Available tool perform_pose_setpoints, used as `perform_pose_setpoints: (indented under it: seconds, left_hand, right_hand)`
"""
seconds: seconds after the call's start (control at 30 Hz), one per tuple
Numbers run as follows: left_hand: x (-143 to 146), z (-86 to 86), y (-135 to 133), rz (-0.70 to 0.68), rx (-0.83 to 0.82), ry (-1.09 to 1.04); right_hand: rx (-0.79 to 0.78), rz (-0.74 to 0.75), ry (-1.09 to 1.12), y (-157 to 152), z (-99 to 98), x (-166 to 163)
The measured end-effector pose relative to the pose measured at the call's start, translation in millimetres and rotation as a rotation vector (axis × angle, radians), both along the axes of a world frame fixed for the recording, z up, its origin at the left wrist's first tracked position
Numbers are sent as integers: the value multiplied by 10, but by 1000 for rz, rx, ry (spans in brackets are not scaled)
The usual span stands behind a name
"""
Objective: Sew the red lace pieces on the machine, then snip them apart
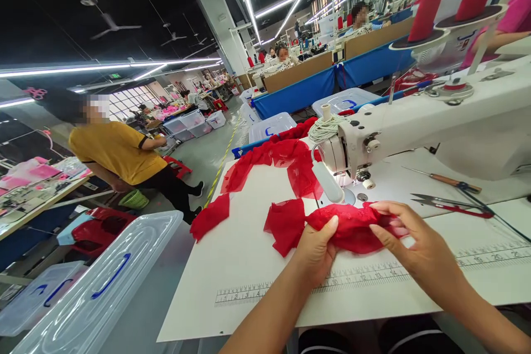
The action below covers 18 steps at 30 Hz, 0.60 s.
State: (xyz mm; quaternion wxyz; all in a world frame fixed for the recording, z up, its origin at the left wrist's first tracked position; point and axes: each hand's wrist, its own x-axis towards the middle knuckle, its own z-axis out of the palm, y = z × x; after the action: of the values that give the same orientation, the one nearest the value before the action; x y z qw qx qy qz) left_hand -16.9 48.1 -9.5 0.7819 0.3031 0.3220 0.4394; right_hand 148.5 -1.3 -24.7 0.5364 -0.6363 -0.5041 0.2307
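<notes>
A piece of sheer red fabric (352, 229) stretches between my two hands, just in front of the white sewing machine (398, 121). My left hand (317, 251) grips its left part with the thumb on top; a loose end (286, 224) spreads out on the table beyond. At the fabric's right end, my right hand (415, 240) pinches the edge between thumb and fingers. The machine's needle area lies behind the cloth, partly hidden by a white lamp (327, 180). More red fabric (265, 157) trails across the back of the table, and a separate red piece (211, 215) lies at the left edge.
Scissors (452, 204) and a wooden-handled awl (448, 180) lie right of the machine head. A printed ruler (249, 294) runs along the white table's front. Lidded plastic boxes (112, 271) stand at left. A person in a yellow shirt (120, 149) is in the aisle.
</notes>
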Motion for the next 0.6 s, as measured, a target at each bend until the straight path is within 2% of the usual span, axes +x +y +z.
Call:
perform_pose_setpoints:
  seconds: [0.1, 0.27, 0.4, 0.6]
  left_hand:
    - [45, 3, 89, -19, 28, 21]
    - [43, -36, 152, -75, 25, -34]
    - [8, -73, 170, -20, -43, -122]
    - [11, -36, 186, 41, -166, -141]
  right_hand:
    - [-59, 81, 28, 131, 16, -33]
    - [-127, 28, -17, 252, 20, 29]
    - [-145, -10, -35, 226, -41, 94]
    - [-173, -46, -49, 212, -79, 130]
